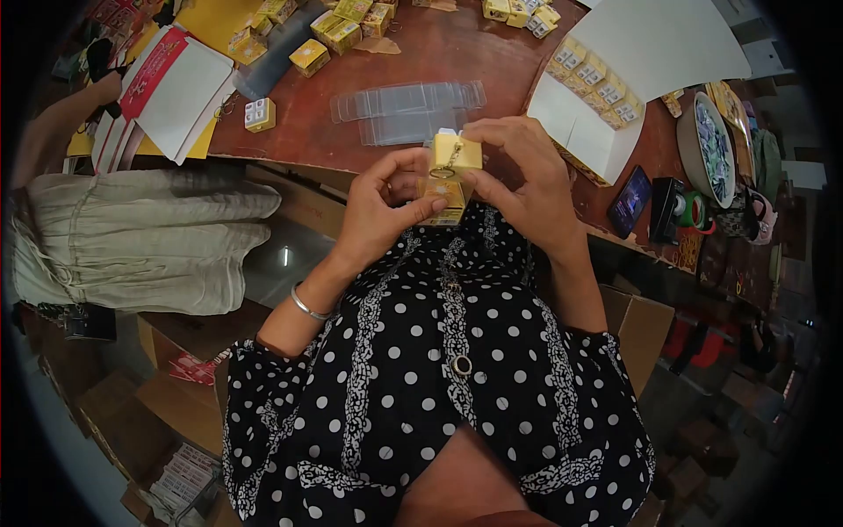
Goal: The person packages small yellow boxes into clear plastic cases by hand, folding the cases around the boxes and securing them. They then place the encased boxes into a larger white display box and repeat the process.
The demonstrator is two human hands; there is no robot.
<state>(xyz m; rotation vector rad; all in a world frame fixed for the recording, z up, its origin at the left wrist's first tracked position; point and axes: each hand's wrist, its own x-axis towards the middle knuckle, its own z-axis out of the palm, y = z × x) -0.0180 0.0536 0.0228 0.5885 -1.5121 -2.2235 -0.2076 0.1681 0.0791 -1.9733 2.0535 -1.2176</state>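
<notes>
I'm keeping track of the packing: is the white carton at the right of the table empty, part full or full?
Part full: small yellow boxes line one side, while bare white bottom shows in the carton.

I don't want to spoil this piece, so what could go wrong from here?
The metal ring hanging by the yellow block might snag on the small carton. Your left hand could dent that carton if it squeezes hard. The phone lies near the edge of the table, so a bump might send it off.
</notes>
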